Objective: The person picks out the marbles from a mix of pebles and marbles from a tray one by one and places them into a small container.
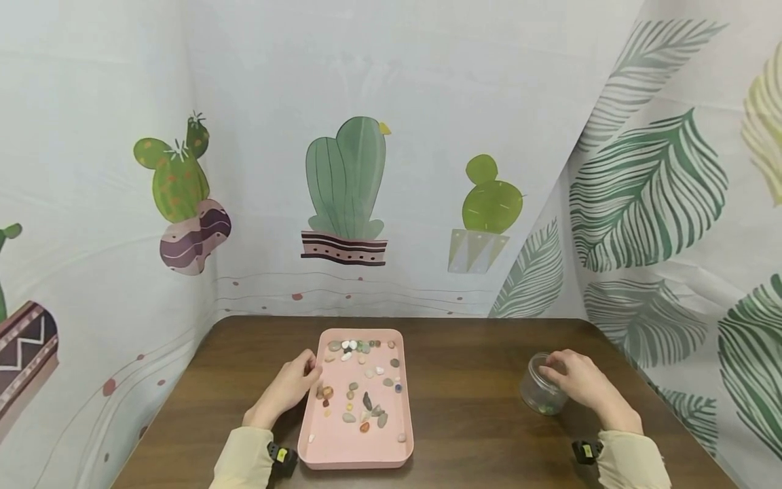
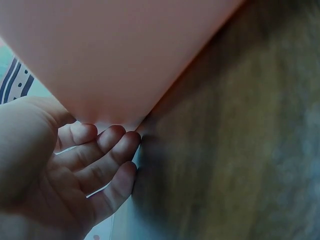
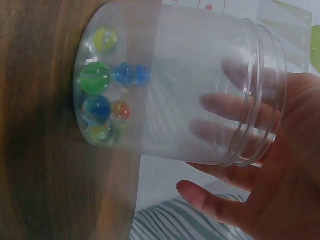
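My left hand point(image 1: 287, 387) holds the left side of a pink tray point(image 1: 357, 456). In the left wrist view its bent fingers point(image 2: 82, 155) touch the tray's outer wall point(image 2: 120, 60), while part of the thumb is hidden behind it. Over on the right, my right hand point(image 1: 583, 380) is at the mouth of a clear jar point(image 1: 537, 390). Thumb and two fingers show through the jar's upper wall, loosely spread; the other two fingers extend outside it. Green, blue, yellow and red glass marbles point(image 3: 95, 78) lie at the jar's bottom.
Many small pebbles point(image 1: 349, 418) are scattered in the tray, in white, grey, brown and orange. Tray and jar stand apart on a dark wooden table point(image 1: 464, 394). Behind the table hangs a white curtain point(image 1: 421, 136) printed with cacti and leaves.
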Action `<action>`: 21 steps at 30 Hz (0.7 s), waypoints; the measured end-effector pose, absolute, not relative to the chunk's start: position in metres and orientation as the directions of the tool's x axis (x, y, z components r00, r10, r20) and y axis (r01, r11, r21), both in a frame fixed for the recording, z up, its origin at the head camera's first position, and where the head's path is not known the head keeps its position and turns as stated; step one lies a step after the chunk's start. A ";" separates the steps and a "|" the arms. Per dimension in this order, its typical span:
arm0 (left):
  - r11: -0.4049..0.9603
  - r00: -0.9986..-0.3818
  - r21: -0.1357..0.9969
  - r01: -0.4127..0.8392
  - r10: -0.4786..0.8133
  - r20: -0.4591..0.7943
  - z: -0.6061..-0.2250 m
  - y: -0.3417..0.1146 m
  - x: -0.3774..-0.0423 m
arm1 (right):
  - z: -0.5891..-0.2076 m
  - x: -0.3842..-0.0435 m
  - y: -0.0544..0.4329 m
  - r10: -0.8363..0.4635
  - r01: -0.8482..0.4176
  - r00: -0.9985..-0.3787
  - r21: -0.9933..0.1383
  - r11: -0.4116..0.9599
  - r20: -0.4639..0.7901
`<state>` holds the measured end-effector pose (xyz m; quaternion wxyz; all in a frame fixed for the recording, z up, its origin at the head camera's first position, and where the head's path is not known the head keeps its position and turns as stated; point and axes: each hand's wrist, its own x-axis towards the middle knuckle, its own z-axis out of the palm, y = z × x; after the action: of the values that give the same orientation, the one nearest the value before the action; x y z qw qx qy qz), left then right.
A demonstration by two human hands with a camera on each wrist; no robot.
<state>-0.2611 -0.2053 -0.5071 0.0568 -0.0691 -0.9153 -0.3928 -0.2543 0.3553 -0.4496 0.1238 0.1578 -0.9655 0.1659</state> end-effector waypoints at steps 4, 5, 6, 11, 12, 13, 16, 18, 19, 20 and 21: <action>0.680 -0.983 0.712 0.176 0.083 0.163 -0.506 -0.205 -0.260 | -0.449 -0.254 0.355 -0.263 -0.346 -0.922 -0.297 0.890 0.286; 0.680 -0.983 0.712 0.177 0.084 0.164 -0.506 -0.205 -0.260 | -0.449 -0.253 0.355 -0.264 -0.350 -0.919 -0.298 0.888 0.291; 0.679 -0.983 0.712 0.177 0.084 0.165 -0.506 -0.205 -0.260 | -0.448 -0.253 0.354 -0.264 -0.353 -0.917 -0.299 0.887 0.300; 0.673 -0.983 0.718 0.177 0.085 0.162 -0.505 -0.205 -0.260 | -0.438 -0.251 0.349 -0.287 -0.406 -0.874 -0.265 0.874 0.392; 0.673 -0.983 0.719 0.175 0.085 0.161 -0.505 -0.205 -0.260 | -0.435 -0.250 0.347 -0.285 -0.408 -0.867 -0.253 0.877 0.408; 0.672 -0.984 0.720 0.174 0.084 0.160 -0.505 -0.205 -0.260 | -0.432 -0.249 0.345 -0.284 -0.409 -0.861 -0.245 0.879 0.421; 0.674 -0.985 0.720 0.167 0.080 0.154 -0.505 -0.204 -0.260 | -0.421 -0.248 0.333 -0.294 -0.425 -0.845 -0.228 0.876 0.446; 0.675 -0.986 0.720 0.163 0.077 0.151 -0.505 -0.204 -0.261 | -0.414 -0.247 0.321 -0.314 -0.450 -0.833 -0.227 0.863 0.456; 0.675 -0.986 0.719 0.163 0.077 0.151 -0.505 -0.205 -0.261 | -0.411 -0.247 0.314 -0.330 -0.470 -0.823 -0.228 0.852 0.463; 0.675 -0.985 0.719 0.163 0.076 0.152 -0.505 -0.205 -0.261 | -0.407 -0.247 0.306 -0.347 -0.490 -0.813 -0.230 0.841 0.467; 0.674 -0.986 0.721 0.162 0.075 0.151 -0.505 -0.205 -0.261 | -0.404 -0.247 0.299 -0.363 -0.511 -0.802 -0.231 0.828 0.474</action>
<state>-0.2606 -0.2047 -0.5054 0.0545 -0.0651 -0.9133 -0.3984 -0.2468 0.2988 -0.4045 0.2100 0.2344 -0.9326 0.1765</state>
